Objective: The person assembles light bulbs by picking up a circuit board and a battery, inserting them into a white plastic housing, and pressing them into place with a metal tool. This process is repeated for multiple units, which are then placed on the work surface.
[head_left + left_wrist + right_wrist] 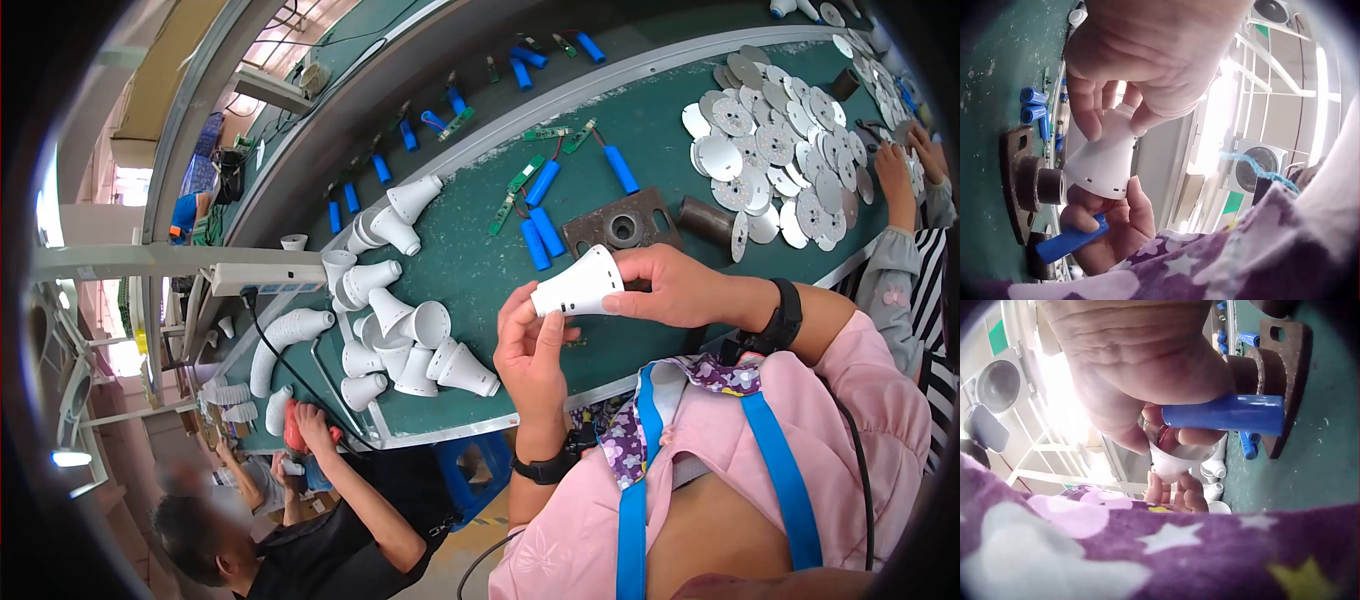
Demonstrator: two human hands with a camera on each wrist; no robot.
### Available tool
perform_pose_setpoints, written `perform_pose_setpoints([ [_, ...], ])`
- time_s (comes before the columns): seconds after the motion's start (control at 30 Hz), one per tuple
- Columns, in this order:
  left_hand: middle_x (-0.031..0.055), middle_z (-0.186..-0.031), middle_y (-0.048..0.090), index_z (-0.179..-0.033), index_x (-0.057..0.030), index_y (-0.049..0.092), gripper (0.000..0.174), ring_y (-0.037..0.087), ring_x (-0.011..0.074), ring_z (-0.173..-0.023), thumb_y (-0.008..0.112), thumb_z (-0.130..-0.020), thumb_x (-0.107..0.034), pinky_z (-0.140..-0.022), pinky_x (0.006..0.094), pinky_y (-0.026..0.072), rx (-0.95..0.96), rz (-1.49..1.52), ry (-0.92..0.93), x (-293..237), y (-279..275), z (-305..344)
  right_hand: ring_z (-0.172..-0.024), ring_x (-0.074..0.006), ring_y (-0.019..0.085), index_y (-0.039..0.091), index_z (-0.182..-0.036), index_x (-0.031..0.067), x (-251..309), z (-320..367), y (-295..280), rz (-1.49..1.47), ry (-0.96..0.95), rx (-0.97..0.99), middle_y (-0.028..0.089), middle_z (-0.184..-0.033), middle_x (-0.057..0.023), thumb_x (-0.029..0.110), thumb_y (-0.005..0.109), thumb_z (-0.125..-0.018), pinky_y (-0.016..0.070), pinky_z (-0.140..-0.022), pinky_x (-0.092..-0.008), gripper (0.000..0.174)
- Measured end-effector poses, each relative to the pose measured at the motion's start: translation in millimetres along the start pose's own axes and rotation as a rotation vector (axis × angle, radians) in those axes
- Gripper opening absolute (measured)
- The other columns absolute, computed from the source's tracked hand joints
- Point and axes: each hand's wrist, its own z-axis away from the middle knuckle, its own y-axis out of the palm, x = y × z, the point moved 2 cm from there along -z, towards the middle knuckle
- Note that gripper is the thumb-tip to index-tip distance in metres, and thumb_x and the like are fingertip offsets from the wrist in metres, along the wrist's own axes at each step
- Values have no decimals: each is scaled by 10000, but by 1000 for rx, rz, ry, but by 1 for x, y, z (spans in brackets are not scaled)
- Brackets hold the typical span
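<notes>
A white cone-shaped lamp housing (582, 284) is held between the two hands, tilted on its side. My left hand (532, 350) grips its narrow end with thumb and fingers. At the wide slotted rim, my right hand (680, 287) pinches with the thumb outside and fingertips at the opening. That same hand holds a blue cylindrical battery (1229, 416) against its fingers, seen in both wrist views but hidden in the head view. Inside the housing's mouth, a bit of red wire shows in the right wrist view.
Behind the hands lies a brown metal fixture (575, 235) with a round socket. Blue batteries with green boards (541, 184) lie farther back. White housings (395, 330) cluster left, round metal discs (770, 140) right. Other people work at both sides.
</notes>
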Motion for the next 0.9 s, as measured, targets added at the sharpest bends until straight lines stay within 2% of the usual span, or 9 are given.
perform_pose_setpoints([
  [0.13, 134, -1182, 452, -1041, 36, 512, 212, 580, 152, -801, 519, -842, -36, -658, 272, 531, 4, 127, -142, 12, -5, -4, -815, -162, 554, 570, -1019, -13, 11, 1, -3, 67, 40, 30, 566, -872, -80, 181, 595, -804, 452, -707, -285, 291],
  [0.2, 133, -1202, 429, -1040, 49, 513, 211, 579, 149, -805, 516, -849, -40, -672, 264, 529, 2, 224, -198, 17, -6, -5, -785, -221, 564, 565, -859, 13, 9, 3, -8, 497, -80, 68, 555, -837, -90, 165, 634, -751, 461, -678, -308, 198],
  [0.27, 97, -918, 584, -1001, 10, 522, 175, 586, 157, -783, 518, -849, -77, -671, 291, 524, -36, 334, -241, 19, -5, -7, -767, -231, 561, 542, -805, 34, 4, 5, -13, 760, -199, -22, 546, -817, -93, 163, 643, -714, 464, -648, -319, 188],
  [0.3, 97, -918, 584, -1001, 10, 522, 175, 586, 157, -783, 518, -849, -77, -671, 291, 524, -37, 336, -240, 19, -5, -8, -749, -242, 558, 518, -751, 54, 9, 5, -14, 1020, -322, -112, 536, -796, -96, 162, 653, -678, 467, -619, -329, 187],
  [0.4, 89, -854, 593, -986, -1, 526, 159, 591, 161, -779, 517, -853, -89, -687, 297, 520, -26, 390, -280, 19, -4, -9, -705, -209, 558, 529, -784, 73, 31, 1, -21, 1329, -362, -239, 528, -750, -77, 163, 644, -630, 461, -533, -310, 212],
  [0.53, 97, -878, 597, -1003, 0, 526, 173, 596, 163, -787, 518, -855, -91, -726, 306, 517, 0, 460, -287, 26, -6, -13, -646, -200, 543, 531, -811, 68, 34, -2, -19, 1337, -259, -199, 511, -704, -64, 158, 627, -608, 444, -464, -295, 242],
  [0.63, 102, -902, 597, -1012, -6, 523, 173, 596, 170, -810, 516, -863, -93, -751, 308, 511, 20, 522, -308, 25, -1, -14, -623, -197, 549, 534, -831, 66, 47, 1, -14, 1318, -507, -175, 510, -683, -56, 153, 617, -612, 441, -440, -286, 250],
  [0.7, 103, -908, 595, -1014, -12, 521, 168, 595, 173, -821, 515, -868, -93, -764, 308, 504, 38, 567, -318, 27, 2, -15, -631, -214, 557, 531, -851, 66, 40, 3, -13, 1182, -644, -129, 537, -713, -67, 129, 627, -638, 462, -498, -307, 241],
  [0.9, 108, -1060, 565, -1074, -17, 486, 209, 583, 200, -936, 487, -882, -100, -811, 339, 510, 189, 733, -418, 37, 16, -15, -666, -252, 545, 537, -869, 92, 29, -8, -31, 831, -533, -162, 569, -744, -61, 122, 681, -662, 453, -589, -351, 254],
])
